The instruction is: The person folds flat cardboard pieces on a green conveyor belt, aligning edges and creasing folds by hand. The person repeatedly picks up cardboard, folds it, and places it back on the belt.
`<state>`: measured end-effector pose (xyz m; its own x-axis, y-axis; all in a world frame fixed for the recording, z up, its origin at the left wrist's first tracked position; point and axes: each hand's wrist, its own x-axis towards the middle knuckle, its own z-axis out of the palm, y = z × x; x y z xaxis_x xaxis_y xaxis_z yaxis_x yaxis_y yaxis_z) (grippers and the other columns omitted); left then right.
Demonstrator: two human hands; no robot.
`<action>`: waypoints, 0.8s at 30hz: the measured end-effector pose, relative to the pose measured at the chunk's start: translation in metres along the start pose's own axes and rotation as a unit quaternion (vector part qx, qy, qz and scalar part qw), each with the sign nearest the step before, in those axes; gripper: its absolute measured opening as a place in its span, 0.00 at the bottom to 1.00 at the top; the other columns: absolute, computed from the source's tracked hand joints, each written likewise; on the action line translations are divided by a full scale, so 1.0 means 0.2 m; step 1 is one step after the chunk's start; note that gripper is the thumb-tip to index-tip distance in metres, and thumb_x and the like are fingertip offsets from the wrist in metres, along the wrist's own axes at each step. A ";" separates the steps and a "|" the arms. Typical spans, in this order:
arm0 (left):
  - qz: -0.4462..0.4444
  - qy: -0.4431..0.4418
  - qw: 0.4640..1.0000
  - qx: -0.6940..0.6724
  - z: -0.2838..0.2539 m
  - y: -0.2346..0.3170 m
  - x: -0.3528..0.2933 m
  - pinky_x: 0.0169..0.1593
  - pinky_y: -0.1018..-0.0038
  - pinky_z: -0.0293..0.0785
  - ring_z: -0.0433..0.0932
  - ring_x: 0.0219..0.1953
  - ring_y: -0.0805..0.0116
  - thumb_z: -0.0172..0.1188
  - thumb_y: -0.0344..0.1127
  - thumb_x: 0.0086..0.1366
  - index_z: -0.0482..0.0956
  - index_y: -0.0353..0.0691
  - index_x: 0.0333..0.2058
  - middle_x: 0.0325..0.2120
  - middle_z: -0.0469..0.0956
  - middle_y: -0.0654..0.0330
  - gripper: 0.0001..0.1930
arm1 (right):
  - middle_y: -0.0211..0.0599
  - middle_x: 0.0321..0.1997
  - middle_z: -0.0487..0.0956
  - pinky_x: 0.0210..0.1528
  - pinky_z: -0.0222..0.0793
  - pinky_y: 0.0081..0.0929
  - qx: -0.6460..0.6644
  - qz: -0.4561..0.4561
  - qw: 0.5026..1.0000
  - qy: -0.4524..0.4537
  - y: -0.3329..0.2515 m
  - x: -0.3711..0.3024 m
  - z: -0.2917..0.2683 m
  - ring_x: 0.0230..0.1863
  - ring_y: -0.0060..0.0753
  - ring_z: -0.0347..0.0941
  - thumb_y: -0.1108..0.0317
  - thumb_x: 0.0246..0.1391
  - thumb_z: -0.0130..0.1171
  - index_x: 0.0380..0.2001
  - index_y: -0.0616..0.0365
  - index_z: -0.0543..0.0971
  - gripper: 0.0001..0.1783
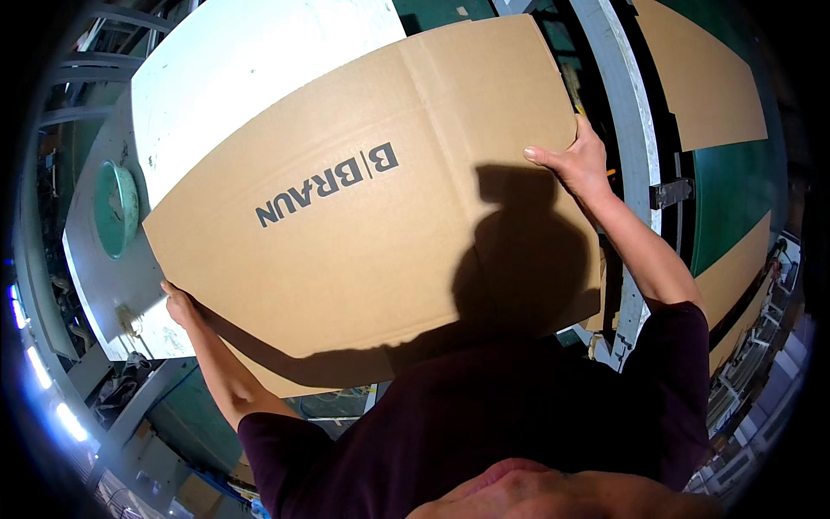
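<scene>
Across the middle of the view, right in front of the torso, is the board (346, 259): big, flat brown cardboard w/ dark print upside down & a crease twd its R side. R hand (584, 164) has it at the R edge, thumb flat on the upper face, fingers wrapped past the edge, i.e. pinching it btwn them. L hand (178, 306) grips the lower L edge; most of its fingers are hidden, so can't tell how they're set underneath. Board's far L side overlaps the white table (259, 73); can't tell if they touch. Green bowl (116, 209) sits on the grey surface just L of the board. Grey rail (638, 112) runs along the R, near R hand, w/ more cardboard (705, 78) beyond it on green belt (731, 199). Head-and-arm shadow (519, 251) falls on the board's lower R.
</scene>
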<state>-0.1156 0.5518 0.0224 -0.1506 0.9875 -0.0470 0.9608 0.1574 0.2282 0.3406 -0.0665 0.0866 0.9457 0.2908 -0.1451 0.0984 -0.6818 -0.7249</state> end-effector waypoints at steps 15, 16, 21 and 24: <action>0.374 0.067 0.918 -0.112 0.07 0.35 -1.10 0.48 0.57 0.70 0.75 0.45 0.45 0.55 0.36 0.59 0.75 0.29 0.42 0.41 0.76 0.41 0.16 | 0.47 0.43 0.79 0.47 0.71 0.37 -0.105 -0.016 0.994 0.040 0.01 0.01 0.04 0.45 0.44 0.77 0.39 0.25 0.74 0.44 0.62 0.73 0.46; 0.404 -0.073 0.893 -0.184 0.04 0.40 -1.37 0.50 0.57 0.69 0.74 0.47 0.47 0.55 0.31 0.56 0.73 0.30 0.47 0.43 0.75 0.41 0.19 | 0.47 0.43 0.79 0.47 0.71 0.37 -0.122 -0.019 0.992 0.039 0.00 0.01 0.05 0.45 0.44 0.77 0.39 0.25 0.74 0.45 0.62 0.73 0.46; 0.720 -0.305 0.592 -0.193 -0.11 0.36 -2.64 0.63 0.56 0.60 0.62 0.62 0.46 0.72 0.41 0.45 0.71 0.36 0.52 0.55 0.67 0.47 0.35 | 0.42 0.46 0.76 0.46 0.69 0.37 -0.306 -0.027 0.944 0.122 -0.01 -0.05 0.04 0.49 0.43 0.72 0.33 0.27 0.69 0.44 0.58 0.76 0.46; 0.739 -0.269 0.594 -0.169 -0.11 0.30 -2.85 0.61 0.56 0.63 0.63 0.59 0.42 0.72 0.41 0.44 0.71 0.32 0.50 0.53 0.68 0.46 0.34 | 0.41 0.50 0.71 0.51 0.60 0.44 -0.330 -0.025 0.940 0.085 -0.02 -0.14 0.06 0.53 0.42 0.65 0.31 0.29 0.68 0.48 0.57 0.73 0.48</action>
<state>0.0219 -0.0006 0.0843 0.9829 -0.0812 0.1650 -0.1638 -0.7945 0.5848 0.3097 -0.0636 0.0853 0.9651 0.2603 0.0279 0.2615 -0.9544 -0.1441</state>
